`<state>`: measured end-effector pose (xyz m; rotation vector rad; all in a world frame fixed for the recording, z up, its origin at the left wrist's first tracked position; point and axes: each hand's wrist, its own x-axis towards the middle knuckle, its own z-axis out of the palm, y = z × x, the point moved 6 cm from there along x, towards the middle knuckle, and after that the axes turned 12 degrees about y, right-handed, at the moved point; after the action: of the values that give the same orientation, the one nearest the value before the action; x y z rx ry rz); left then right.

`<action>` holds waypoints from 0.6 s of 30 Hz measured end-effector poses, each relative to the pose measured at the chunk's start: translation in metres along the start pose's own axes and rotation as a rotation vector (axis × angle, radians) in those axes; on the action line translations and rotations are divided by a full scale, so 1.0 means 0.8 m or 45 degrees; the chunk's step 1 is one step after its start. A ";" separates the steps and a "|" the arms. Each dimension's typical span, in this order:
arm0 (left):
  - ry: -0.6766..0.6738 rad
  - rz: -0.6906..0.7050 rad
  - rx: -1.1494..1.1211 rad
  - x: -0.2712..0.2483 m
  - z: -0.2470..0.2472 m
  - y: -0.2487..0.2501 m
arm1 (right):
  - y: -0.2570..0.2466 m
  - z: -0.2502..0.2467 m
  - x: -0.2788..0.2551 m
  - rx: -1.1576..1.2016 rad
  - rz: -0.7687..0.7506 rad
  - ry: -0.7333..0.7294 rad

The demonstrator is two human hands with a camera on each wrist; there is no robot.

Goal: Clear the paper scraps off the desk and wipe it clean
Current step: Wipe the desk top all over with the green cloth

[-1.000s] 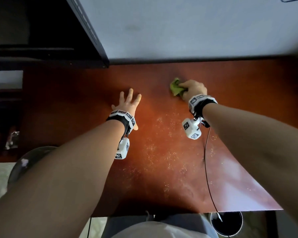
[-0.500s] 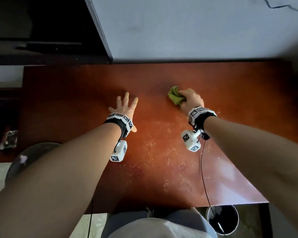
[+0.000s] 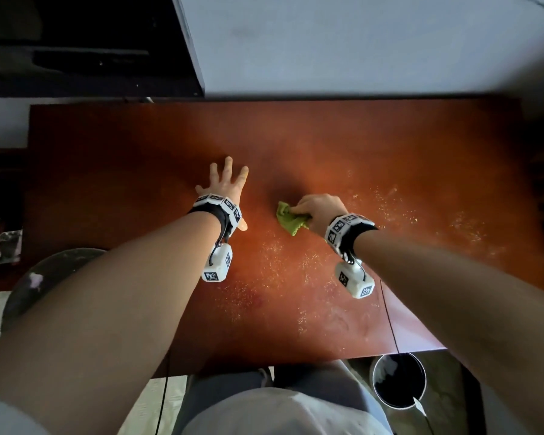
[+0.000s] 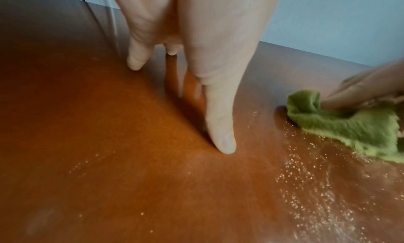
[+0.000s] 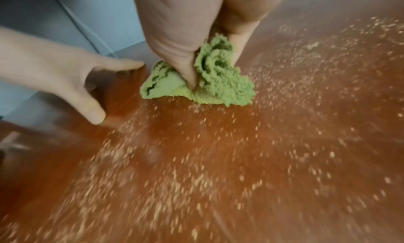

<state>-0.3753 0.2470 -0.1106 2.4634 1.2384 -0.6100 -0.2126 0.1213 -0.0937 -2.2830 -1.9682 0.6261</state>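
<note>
Desk crumbs at 6 o'clock risk being scattered floorward if green cloth, bunched in right hand, is swept carelessly; left hand is splayed flat.

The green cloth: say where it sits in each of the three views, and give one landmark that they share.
Head: the green cloth lies mid-frame, bunched under the right hand.
Left wrist: at the right edge, beyond the left hand's thumb.
Right wrist: upper centre, pinched between thumb and fingers.
Shared landmark: the left hand, spread flat on the desk left of the cloth.
</note>
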 end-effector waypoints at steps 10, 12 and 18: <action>-0.040 -0.046 0.031 -0.029 0.016 -0.019 | 0.043 -0.044 0.027 0.313 0.624 0.382; -0.024 -0.030 0.031 -0.027 0.019 -0.021 | 0.049 -0.036 0.038 0.273 0.653 0.399; -0.037 -0.016 0.027 -0.025 0.022 -0.023 | -0.043 0.001 0.058 0.132 0.130 0.155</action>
<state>-0.4046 0.2360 -0.1174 2.4568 1.2431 -0.6636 -0.2403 0.1721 -0.0958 -2.3120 -1.7340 0.5684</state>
